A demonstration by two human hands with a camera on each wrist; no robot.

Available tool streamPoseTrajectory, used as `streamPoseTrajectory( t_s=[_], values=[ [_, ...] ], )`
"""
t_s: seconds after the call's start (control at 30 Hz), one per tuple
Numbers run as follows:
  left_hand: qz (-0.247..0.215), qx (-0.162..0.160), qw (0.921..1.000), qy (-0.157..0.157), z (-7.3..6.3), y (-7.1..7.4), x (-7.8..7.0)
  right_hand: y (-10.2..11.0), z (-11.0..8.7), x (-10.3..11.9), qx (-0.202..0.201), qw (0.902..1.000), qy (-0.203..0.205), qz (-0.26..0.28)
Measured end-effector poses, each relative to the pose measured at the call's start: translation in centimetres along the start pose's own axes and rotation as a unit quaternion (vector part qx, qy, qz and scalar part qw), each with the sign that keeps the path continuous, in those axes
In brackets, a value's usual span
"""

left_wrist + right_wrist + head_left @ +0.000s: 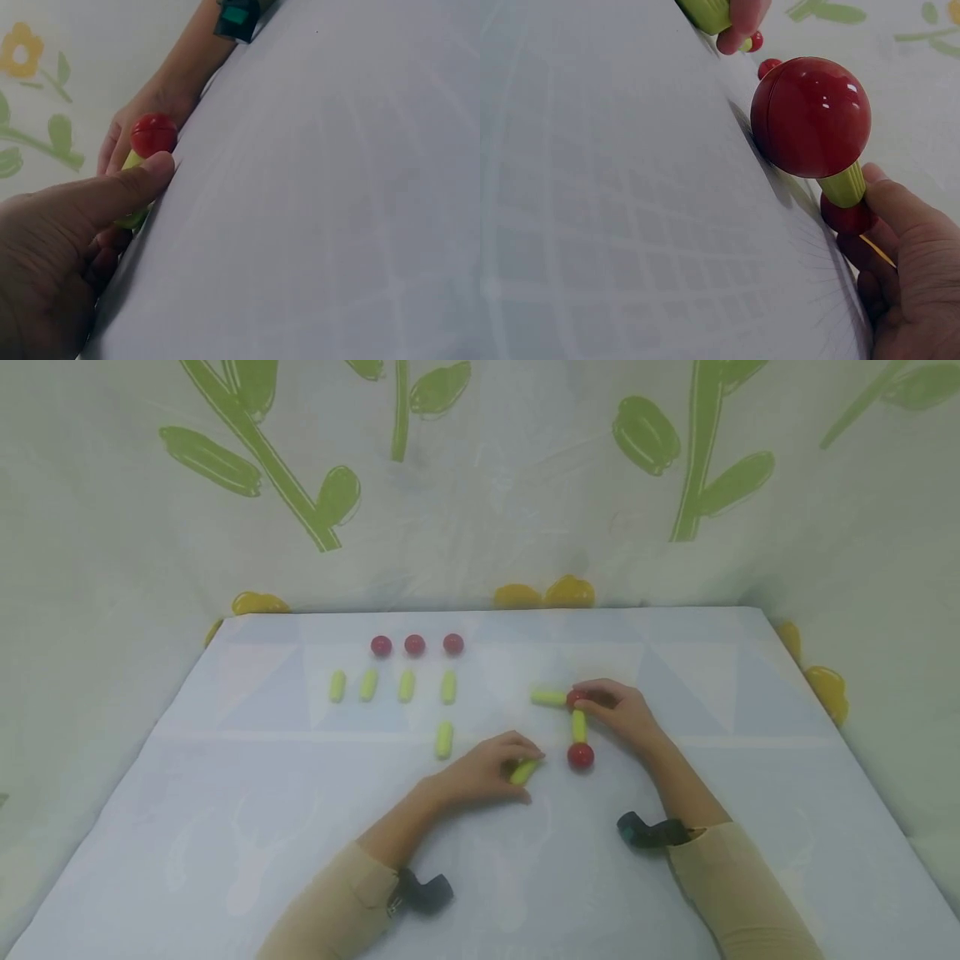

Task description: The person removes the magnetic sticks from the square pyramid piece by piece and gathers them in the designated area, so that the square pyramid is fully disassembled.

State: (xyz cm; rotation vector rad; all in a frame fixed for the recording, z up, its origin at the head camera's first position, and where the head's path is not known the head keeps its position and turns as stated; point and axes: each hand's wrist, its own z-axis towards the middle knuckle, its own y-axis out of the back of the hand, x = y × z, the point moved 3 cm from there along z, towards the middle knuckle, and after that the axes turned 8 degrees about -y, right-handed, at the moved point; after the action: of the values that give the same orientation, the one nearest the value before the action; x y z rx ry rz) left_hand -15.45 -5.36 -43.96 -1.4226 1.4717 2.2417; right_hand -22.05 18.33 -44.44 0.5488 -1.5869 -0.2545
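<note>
My left hand pinches a short yellow-green rod between thumb and fingers, close over the table. To its right lies an L-shaped joined piece. A yellow-green rod points left from a red ball at the corner. From that ball a second rod runs toward me to another red ball. My right hand grips the corner ball. In the right wrist view the nearer ball looms large, its rod leading back to the gripped ball.
Three red balls stand in a row at the back, left of centre. In front of them several yellow-green rods lie side by side, and one single rod lies nearer me. A curtain hangs behind the white table.
</note>
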Motion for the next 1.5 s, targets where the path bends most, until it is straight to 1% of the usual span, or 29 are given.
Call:
streamPoseTrajectory(
  t_s=[0.13,0.2,0.27,0.37,0.43,0.5,0.6,0.67,0.7,0.8,0.93,1.07,1.17,1.3,1.4,1.43,1.47,1.5],
  values=[
    [0.0,0.002,0.9999,-0.012,-0.4,0.4,0.0,0.1,0.0,0.0,0.002,1.0,-0.004,0.005],
    [0.001,0.0,0.9999,-0.011,-0.6,0.5,0.0,0.0,0.0,0.0,0.003,1.0,-0.007,0.004],
    [0.004,-0.004,1.0,-0.001,-0.7,0.3,0.1,0.0,0.0,0.0,0.005,0.9999,-0.011,0.001],
    [0.007,-0.014,0.9996,0.025,-0.7,-0.3,0.1,0.0,0.0,0.1,0.005,0.9999,-0.015,-0.001],
    [0.028,-0.026,0.9985,0.038,-0.6,-0.9,-0.1,0.0,0.0,0.1,0.005,0.9999,-0.015,-0.002],
    [0.064,-0.045,0.9962,0.038,-0.4,-1.6,-0.4,0.1,0.1,0.1,0.004,0.9999,-0.012,-0.004],
    [0.121,-0.081,0.989,0.028,0.0,-2.5,-1.0,0.1,0.1,0.0,0.004,0.9999,-0.009,-0.005],
    [0.136,-0.104,0.985,0.024,0.0,-2.7,-1.4,0.1,0.0,0.0,0.006,0.9999,-0.008,-0.002],
    [0.136,-0.111,0.9842,0.025,0.0,-2.7,-1.5,0.1,0.0,0.0,0.008,0.9999,-0.008,0.001],
    [0.128,-0.119,0.9841,0.035,-0.1,-2.5,-1.7,0.1,0.0,0.1,0.009,0.9999,-0.009,0.008],
    [0.101,-0.113,0.9872,0.051,-0.3,-1.9,-1.6,0.0,0.0,0.0,0.008,0.9998,-0.01,0.013],
    [0.056,-0.11,0.9903,0.063,-0.6,-1.5,-1.3,0.0,0.1,-0.1,0.006,0.9998,-0.013,0.011],
    [0.019,-0.119,0.9903,0.069,-1.0,-1.1,-1.1,0.1,0.2,-0.1,0.007,0.9998,-0.016,0.009],
    [-0.016,-0.144,0.9859,0.083,-1.9,-0.2,-0.8,0.1,0.1,0.0,0.011,0.9997,-0.015,0.015],
    [-0.036,-0.173,0.9811,0.079,-2.6,0.7,-0.8,0.1,0.0,0.1,0.013,0.9996,-0.014,0.019],
    [-0.042,-0.184,0.9794,0.072,-2.9,0.9,-0.8,0.1,-0.1,0.1,0.014,0.9996,-0.014,0.02],
    [-0.048,-0.197,0.9775,0.057,-3.2,1.2,-0.8,0.1,-0.1,0.1,0.014,0.9996,-0.015,0.021],
    [-0.053,-0.21,0.9754,0.042,-3.4,1.7,-1.3,0.1,-0.1,0.1,0.014,0.9996,-0.014,0.021]
  ],
)
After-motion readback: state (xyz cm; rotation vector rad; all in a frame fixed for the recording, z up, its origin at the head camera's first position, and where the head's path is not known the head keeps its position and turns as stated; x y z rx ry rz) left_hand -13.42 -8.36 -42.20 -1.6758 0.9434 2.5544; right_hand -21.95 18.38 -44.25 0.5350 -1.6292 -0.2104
